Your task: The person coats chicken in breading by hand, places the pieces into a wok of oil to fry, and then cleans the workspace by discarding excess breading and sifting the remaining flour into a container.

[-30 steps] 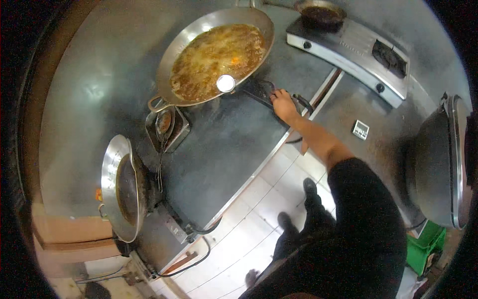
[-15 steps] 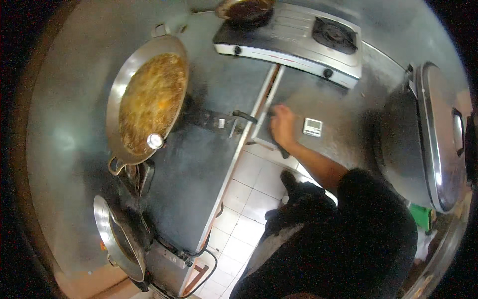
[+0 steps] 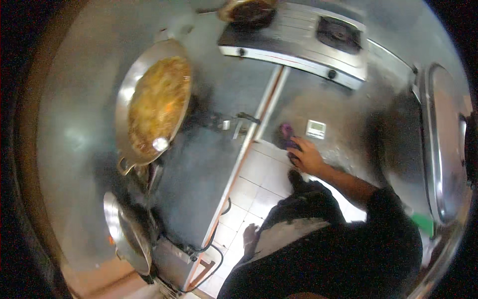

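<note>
Two woks (image 3: 154, 102) (image 3: 127, 234), one gas stove (image 3: 298, 37), one small timer (image 3: 315, 129).

Wide round steel pan (image 3: 154, 102) of yellowish-orange food on the dark cooker at left, pale round blob near its lower rim. Below, a smaller steel wok (image 3: 124, 234), contents unclear. Two-burner steel stove (image 3: 298, 37) up top, dark pan (image 3: 246, 10) on its left burner. White-tiled floor (image 3: 259, 174) between.

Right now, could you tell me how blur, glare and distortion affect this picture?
Head view: soft motion blur throughout; fisheye bends the counter edge and darkens the rim; a bright glare spot sits on the wok; the hand by the small purple thing is fuzzy.
</note>
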Demonstrator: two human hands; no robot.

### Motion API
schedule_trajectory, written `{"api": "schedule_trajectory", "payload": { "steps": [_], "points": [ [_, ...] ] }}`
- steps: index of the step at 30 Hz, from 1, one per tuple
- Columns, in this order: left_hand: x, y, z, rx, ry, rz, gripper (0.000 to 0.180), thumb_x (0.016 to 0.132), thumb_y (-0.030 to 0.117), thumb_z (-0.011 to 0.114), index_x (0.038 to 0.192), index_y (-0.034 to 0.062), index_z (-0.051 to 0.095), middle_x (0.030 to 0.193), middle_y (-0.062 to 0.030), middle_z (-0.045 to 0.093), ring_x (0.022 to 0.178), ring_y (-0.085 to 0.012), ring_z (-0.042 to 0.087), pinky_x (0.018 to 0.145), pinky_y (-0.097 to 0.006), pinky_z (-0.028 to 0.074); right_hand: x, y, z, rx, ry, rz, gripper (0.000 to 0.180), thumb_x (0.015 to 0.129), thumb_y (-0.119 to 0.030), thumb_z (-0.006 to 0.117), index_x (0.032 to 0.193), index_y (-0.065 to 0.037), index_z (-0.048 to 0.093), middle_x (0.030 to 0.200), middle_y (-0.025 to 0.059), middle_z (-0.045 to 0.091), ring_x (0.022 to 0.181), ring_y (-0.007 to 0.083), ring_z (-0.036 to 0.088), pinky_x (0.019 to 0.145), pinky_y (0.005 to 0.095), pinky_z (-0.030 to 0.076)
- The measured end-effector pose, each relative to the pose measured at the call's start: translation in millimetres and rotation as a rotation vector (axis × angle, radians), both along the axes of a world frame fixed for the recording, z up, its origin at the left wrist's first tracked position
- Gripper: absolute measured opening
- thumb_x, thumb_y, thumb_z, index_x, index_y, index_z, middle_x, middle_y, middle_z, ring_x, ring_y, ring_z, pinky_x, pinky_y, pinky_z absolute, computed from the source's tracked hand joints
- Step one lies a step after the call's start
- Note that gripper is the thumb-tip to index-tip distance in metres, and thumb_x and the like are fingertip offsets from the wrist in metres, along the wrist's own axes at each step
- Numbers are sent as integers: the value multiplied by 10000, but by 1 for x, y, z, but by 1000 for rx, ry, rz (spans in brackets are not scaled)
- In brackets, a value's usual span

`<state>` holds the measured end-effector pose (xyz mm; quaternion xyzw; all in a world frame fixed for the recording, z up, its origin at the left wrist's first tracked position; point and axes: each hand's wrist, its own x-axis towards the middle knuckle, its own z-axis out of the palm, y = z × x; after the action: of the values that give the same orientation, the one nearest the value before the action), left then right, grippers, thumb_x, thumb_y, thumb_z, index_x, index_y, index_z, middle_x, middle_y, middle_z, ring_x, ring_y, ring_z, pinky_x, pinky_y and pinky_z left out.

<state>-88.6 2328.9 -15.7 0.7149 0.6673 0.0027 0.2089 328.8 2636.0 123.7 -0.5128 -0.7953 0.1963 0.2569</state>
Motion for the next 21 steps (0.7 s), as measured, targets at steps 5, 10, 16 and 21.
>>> {"api": "schedule_trajectory", "payload": {
  "steps": [5, 10, 16, 21],
  "points": [
    [35, 65, 18, -370, -906, 765, 288, 890, 282, 579, 1079, 66, 593, 959, -65, 633, 816, -207, 615, 665, -322, 497, 3, 7, -55, 21, -18, -122, 310, 717, -105, 702, 1021, -78, 650, 1256, 148, 550, 1134, 367, 515, 959, 444, 430],
    [27, 81, 26, -602, -1179, 1163, 233, 878, 323, 617, 940, 99, 622, 757, -16, 608, 604, -152, 553, 503, -297, 439, 33, 30, -11, 72, -271, 93, 259, 752, -98, 604, 1001, -97, 675, 1205, 100, 571, 1134, 315, 489, 963, 446, 414],
    [60, 116, 77, -602, -1369, 922, 526, 916, 419, 541, 1314, 84, 459, 1233, -103, 543, 1075, -269, 563, 868, -404, 501, -7, -58, 36, 108, -63, -2, 321, 691, -69, 635, 1011, -94, 629, 1073, 121, 604, 1006, 333, 561, 877, 428, 459],
    [84, 152, 82, -388, -1652, 836, 676, 915, 512, 501, 1444, 134, 318, 1432, -95, 362, 1268, -266, 395, 1013, -441, 393, -166, -184, 95, -272, 283, 119, 707, 719, -368, 812, 1248, -47, 470, 1175, 157, 520, 1093, 293, 529, 925, 386, 445]
  ]
}}
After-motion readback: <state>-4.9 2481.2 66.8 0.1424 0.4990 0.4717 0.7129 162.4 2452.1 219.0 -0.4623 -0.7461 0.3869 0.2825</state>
